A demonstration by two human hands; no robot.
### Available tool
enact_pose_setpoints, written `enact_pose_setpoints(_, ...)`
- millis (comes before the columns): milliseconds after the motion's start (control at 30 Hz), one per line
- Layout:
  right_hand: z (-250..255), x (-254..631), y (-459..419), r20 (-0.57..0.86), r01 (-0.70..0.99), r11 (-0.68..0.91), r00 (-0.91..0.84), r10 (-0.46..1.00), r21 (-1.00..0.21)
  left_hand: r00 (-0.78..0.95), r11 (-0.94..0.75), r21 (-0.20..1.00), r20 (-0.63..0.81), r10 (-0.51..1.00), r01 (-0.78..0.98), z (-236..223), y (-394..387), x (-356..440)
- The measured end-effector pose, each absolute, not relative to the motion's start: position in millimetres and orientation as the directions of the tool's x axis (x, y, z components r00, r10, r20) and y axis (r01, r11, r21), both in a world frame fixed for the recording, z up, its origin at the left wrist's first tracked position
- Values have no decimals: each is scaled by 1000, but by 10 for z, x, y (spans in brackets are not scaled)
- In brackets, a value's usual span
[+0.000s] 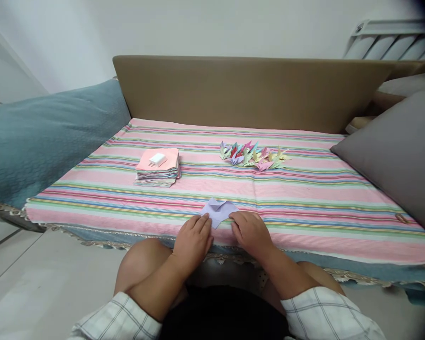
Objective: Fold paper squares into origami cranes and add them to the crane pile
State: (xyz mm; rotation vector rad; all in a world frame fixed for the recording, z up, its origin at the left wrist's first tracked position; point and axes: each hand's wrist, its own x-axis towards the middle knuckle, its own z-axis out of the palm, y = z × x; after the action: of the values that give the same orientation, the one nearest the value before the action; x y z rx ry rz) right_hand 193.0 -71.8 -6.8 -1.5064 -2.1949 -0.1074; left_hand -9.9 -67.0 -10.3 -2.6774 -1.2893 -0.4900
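Note:
A partly folded sheet of lavender origami paper [219, 215] lies on the striped cloth near the front edge of the seat, one flap raised along its upper side. My left hand [194, 238] has its fingers together, holding the paper's lower left edge down. On the opposite corner, my right hand [250, 231] is closed, with thumb and fingers gripping the paper. Beyond the hands sits a group of several folded paper cranes [253, 156] in many colours. To the left is a stack of square paper [157, 174] with a pink sheet on top.
A white plug adapter [157, 159] rests on the stack. The striped cloth [304, 186] covers the sofa seat. A brown backrest [248, 92] stands behind it, a teal armrest [56, 134] at left, and a grey cushion [393, 156] at right.

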Motion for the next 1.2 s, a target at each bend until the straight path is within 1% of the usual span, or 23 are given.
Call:
enact_pose_setpoints(100,-82,1947,-647,437,895,381,-253,863,-234,564,-614,26,367,740,789,-86,-643,-154)
enact_pose_setpoints(233,-123,2002,-512,510,868,358,-148,848,-345,546,-620,48,425,722,783,-73,-604,-180)
enact_pose_setpoints(333,-155,2038,-439,478,826,377,-153,865,-418,542,-626,51,450,710,778,-72,-574,-203)
enact_pose_setpoints(433,-168,2049,-414,429,810,380,-179,885,-447,553,-637,37,460,695,770,-73,-548,-240)
enact_pose_setpoints(533,-167,2040,-416,424,812,358,-153,893,-461,567,-652,25,468,677,758,-59,-550,-262)
enact_pose_setpoints(667,-148,2011,-419,427,796,342,-117,897,-499,546,-640,-12,535,645,769,-24,-630,-201)
enact_pose_setpoints(733,-130,1991,-422,431,787,336,-100,897,-518,589,-677,-43,537,604,734,-28,-676,-127)
enact_pose_setpoints(800,-112,1966,-433,431,769,333,-84,899,-545,660,-739,-52,495,565,671,-55,-692,-50)
enact_pose_setpoints(900,-94,1922,-475,424,681,361,-82,902,-637,650,-728,-18,466,600,685,-108,-633,15)
enact_pose_setpoints(967,-90,1902,-509,414,588,409,-135,900,-698,628,-720,18,473,618,694,-129,-558,14)
enact_pose_setpoints(1033,-89,1902,-523,417,516,441,-170,893,-734,623,-729,48,483,615,683,-133,-482,-2)
enact_pose_setpoints(1133,-99,1946,-470,472,529,432,-66,879,-730,641,-756,63,488,593,651,-127,-404,-14)
enact_pose_setpoints(1167,-107,1967,-434,494,558,426,-32,869,-713,650,-764,64,483,587,642,-125,-390,-11)
enact_pose_setpoints(1200,-117,1989,-395,509,583,433,-39,860,-687,656,-768,67,477,585,637,-123,-382,-5)
